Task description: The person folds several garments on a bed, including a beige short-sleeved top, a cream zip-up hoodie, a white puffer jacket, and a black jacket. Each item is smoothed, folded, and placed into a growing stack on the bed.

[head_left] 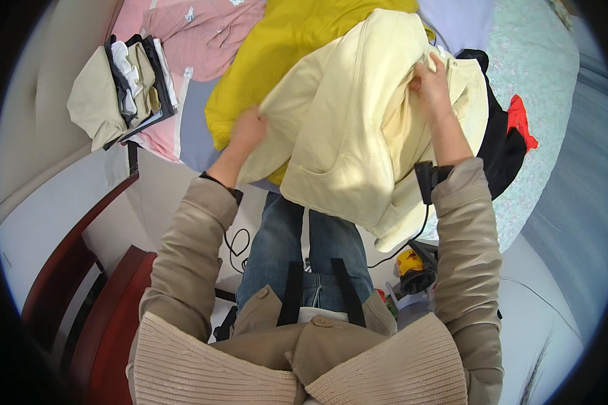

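Note:
A pale yellow jacket (338, 128) lies partly spread over the near edge of the bed, its hem hanging past the edge. My left hand (250, 128), slightly blurred, is closed on the left side of the jacket, which looks like a sleeve. My right hand (432, 84) pinches the cloth near the jacket's open front, with the index finger raised a little. Folds of the jacket hide part of its inside. Under it spreads a mustard-yellow garment (250, 74).
A stack of folded clothes (138, 81) sits at the bed's left corner, near pink cloth (203, 34). Black clothing (503, 148) and a red piece (520, 121) lie on the right. A dark red wooden chair (108, 317) stands lower left; a cable (412, 239) hangs from my right wrist.

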